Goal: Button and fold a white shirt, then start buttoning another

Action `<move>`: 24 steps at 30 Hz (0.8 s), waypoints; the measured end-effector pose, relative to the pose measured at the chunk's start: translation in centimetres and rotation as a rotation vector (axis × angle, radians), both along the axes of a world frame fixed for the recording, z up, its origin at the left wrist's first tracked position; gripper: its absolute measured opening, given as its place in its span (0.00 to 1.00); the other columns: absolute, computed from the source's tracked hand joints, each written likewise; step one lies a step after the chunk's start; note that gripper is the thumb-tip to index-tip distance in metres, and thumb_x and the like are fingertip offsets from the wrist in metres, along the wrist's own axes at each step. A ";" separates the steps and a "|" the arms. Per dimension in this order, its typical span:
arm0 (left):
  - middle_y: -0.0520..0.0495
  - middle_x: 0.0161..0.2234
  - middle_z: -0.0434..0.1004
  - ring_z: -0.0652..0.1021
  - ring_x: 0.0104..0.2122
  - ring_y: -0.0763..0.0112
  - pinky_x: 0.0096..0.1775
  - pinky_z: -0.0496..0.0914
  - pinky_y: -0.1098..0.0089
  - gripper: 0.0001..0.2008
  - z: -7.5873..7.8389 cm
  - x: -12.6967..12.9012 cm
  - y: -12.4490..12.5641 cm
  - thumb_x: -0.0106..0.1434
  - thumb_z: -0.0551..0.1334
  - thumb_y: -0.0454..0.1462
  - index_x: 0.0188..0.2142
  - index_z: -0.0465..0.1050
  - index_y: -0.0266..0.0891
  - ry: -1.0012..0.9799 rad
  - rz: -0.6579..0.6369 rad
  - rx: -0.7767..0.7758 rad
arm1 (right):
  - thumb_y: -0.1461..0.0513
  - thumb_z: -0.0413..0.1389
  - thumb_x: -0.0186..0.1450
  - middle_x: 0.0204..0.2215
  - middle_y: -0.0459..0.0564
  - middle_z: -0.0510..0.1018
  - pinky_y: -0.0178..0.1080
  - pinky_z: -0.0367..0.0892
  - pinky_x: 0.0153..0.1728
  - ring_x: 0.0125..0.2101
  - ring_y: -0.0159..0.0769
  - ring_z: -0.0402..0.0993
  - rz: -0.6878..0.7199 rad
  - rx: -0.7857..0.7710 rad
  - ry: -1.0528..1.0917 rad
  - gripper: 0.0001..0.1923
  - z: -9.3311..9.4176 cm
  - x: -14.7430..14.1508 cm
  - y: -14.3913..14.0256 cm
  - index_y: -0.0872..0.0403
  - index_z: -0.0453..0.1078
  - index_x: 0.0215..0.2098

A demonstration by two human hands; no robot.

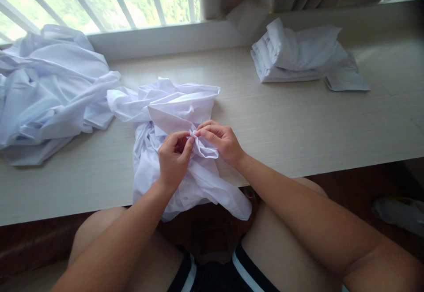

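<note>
The counter (298, 124) runs along under the window, and it carries three lots of white cloth. Largest is the loose heap of shirts (49, 89), crumpled and unsorted, well to the left of the fingers. Next is the folded stack (291, 55), far off to the upper right of the fingers, squared up against the sill with one flat folded piece lying just beside it. Judging from these, part of the work looks done and a good deal is left: a few pieces are folded, the heap is untouched, and the one in hand is far from flat.

That one is the white shirt (172, 106), spread rumpled at the counter's near edge, directly under and beyond the fingers, its lower end hanging over the edge toward the knees. It looks to be at an early step, with a small part being handled, not the body.

The left hand (174, 157) is raised off the cloth, wrist bent, fingers curled together and pinching a small fold of the shirt at their tips. The right hand (221, 139) meets it from the other side, fingers closed on the same bunched bit of fabric (203, 146), perhaps a cuff or placket; I cannot tell which. Both forearms angle in from below.
</note>
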State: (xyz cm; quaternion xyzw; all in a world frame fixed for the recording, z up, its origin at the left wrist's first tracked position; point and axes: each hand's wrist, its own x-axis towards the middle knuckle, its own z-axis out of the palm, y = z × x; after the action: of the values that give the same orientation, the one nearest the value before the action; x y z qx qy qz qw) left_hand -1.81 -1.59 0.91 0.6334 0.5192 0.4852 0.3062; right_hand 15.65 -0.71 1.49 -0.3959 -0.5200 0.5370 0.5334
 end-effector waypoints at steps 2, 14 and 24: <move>0.48 0.34 0.78 0.76 0.30 0.73 0.33 0.71 0.73 0.11 0.0 0.0 0.0 0.66 0.68 0.45 0.41 0.81 0.41 0.009 -0.002 0.006 | 0.46 0.63 0.66 0.41 0.49 0.77 0.40 0.67 0.53 0.46 0.37 0.73 -0.003 -0.003 -0.006 0.18 0.0 0.0 0.0 0.51 0.83 0.36; 0.49 0.33 0.77 0.75 0.30 0.74 0.33 0.70 0.73 0.11 0.0 -0.1 0.0 0.66 0.68 0.44 0.41 0.80 0.40 0.036 -0.001 0.020 | 0.46 0.63 0.66 0.41 0.49 0.78 0.40 0.67 0.51 0.45 0.37 0.74 0.001 -0.007 -0.020 0.18 -0.1 -0.1 0.0 0.52 0.83 0.36; 0.50 0.32 0.77 0.74 0.29 0.74 0.33 0.70 0.73 0.10 0.0 -0.1 0.0 0.66 0.68 0.44 0.40 0.80 0.41 0.039 -0.005 0.034 | 0.47 0.62 0.67 0.41 0.50 0.78 0.40 0.68 0.50 0.45 0.37 0.74 0.013 -0.010 -0.023 0.17 -0.2 -0.2 0.0 0.51 0.83 0.37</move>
State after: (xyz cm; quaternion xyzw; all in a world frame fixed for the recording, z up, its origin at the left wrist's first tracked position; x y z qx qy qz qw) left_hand -1.89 -1.62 0.95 0.6492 0.5151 0.4807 0.2865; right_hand 15.46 -0.74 1.27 -0.4013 -0.5260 0.5385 0.5218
